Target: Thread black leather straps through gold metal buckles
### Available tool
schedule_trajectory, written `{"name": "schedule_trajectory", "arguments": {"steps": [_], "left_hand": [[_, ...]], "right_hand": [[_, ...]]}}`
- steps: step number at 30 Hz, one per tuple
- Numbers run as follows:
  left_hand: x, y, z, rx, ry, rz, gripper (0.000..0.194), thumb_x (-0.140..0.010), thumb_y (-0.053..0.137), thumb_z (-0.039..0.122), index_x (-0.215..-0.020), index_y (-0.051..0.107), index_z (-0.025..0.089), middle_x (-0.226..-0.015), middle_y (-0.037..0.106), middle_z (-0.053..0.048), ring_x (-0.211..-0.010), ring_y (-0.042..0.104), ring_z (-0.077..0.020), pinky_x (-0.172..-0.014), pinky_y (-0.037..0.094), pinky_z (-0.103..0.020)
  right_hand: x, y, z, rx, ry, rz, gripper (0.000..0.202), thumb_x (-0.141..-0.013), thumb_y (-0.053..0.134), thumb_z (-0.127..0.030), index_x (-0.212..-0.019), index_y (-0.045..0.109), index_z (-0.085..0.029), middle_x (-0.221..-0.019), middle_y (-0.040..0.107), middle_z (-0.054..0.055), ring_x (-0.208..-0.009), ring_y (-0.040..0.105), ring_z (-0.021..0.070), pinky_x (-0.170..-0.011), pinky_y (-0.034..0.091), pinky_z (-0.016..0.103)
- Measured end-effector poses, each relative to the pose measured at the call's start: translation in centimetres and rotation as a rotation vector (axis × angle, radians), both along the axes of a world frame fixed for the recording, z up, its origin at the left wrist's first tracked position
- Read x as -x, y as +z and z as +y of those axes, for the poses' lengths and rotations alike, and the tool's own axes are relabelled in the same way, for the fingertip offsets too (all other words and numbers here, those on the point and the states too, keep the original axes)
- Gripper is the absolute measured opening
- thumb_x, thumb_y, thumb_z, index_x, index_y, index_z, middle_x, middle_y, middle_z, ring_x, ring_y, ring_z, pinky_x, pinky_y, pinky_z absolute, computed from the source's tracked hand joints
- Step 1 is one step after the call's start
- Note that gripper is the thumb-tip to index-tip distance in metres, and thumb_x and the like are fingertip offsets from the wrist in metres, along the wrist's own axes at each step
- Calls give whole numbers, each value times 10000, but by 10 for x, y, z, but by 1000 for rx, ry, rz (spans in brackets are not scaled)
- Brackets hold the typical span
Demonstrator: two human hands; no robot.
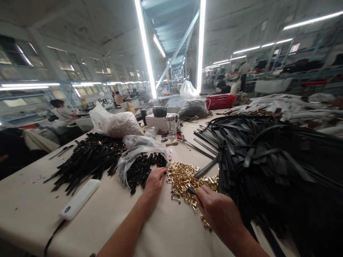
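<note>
My left hand rests low over the table, fingers stretched toward the left edge of a pile of gold metal buckles. Just beside it, small black pieces spill from a clear plastic bag. My right hand is closed in a pinch, with the dark end of a black strap sticking out past the fingertips above the buckles. How much of the strap lies inside the fist is hidden. A few buckles lie apart, near the right wrist.
A large heap of black straps covers the right side. At left lie shorter black straps and a white power bank with a cable. Farther back stand a glass jar, a filled bag and a red basket.
</note>
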State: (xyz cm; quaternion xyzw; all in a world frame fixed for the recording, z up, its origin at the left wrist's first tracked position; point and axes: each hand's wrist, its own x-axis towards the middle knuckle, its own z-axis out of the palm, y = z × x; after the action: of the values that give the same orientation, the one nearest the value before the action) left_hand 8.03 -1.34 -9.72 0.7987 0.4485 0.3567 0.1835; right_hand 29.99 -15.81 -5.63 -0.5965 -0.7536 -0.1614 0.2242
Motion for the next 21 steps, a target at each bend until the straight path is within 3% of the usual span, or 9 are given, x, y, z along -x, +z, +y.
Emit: {"name": "schedule_trajectory", "arguments": {"steps": [3,7,13,21], "left_hand": [[1,-5,1,-56,-35,133,332,-808,527,110,-1071,692,227,-1134,677,-82,-1070,573,-249,-972,403,-412],[3,-5,0,-82,54,229,235,-780,574,113,-942,717,206,-927,706,-87,-917,607,-253,-864,456,-395],[0,-2,-3,-95,48,211,133,-794,576,143,-819,697,190,-970,684,-80,-934,606,-220,-884,444,-356],[-3,0,-7,-86,55,272,105,-750,606,102,-728,641,200,-795,646,-45,-820,580,-206,-775,425,-315]], "right_hand": [[0,1,1,56,0,29,178,-863,477,-138,-711,541,-205,-664,587,9,-523,557,148,-505,213,299],[0,3,3,111,-15,89,142,-874,508,-177,-741,553,-198,-703,611,7,-569,585,142,-524,249,275],[1,1,6,199,4,172,115,-875,550,-206,-762,563,-201,-764,634,-3,-655,613,141,-563,286,257],[3,4,4,257,17,198,86,-877,580,-228,-793,584,-207,-779,641,-7,-676,618,155,-571,292,260]]}}
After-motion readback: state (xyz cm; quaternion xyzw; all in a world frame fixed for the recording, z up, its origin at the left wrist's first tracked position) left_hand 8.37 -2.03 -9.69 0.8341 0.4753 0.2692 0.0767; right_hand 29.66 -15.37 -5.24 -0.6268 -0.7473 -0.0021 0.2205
